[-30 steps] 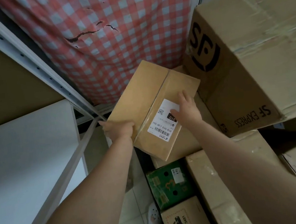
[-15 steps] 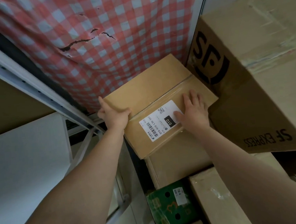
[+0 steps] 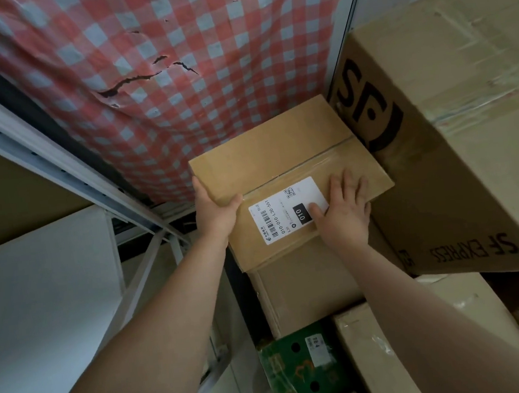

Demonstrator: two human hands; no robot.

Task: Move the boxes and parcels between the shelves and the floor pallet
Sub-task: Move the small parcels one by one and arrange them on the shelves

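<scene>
A flat brown cardboard box [image 3: 283,159] with a white shipping label marked 010 lies on top of another brown box [image 3: 311,286], beside the checked curtain. My left hand [image 3: 217,211] holds its left edge, thumb on the top face and fingers along the side. My right hand [image 3: 345,208] presses flat on the top near the label, fingers straight and spread. The box's right corner sits close against the big SF Express carton [image 3: 455,133].
A red-and-white checked curtain [image 3: 157,66] hangs behind. A white metal shelf frame [image 3: 41,154] with a white shelf board [image 3: 46,296] stands at left. Below are a green box [image 3: 300,369], more brown cartons [image 3: 402,347], and tiled floor with a shoe.
The labelled box has come down from a tilted, lifted position and turned to lie flat on the lower box. My right hand has flattened on its top.
</scene>
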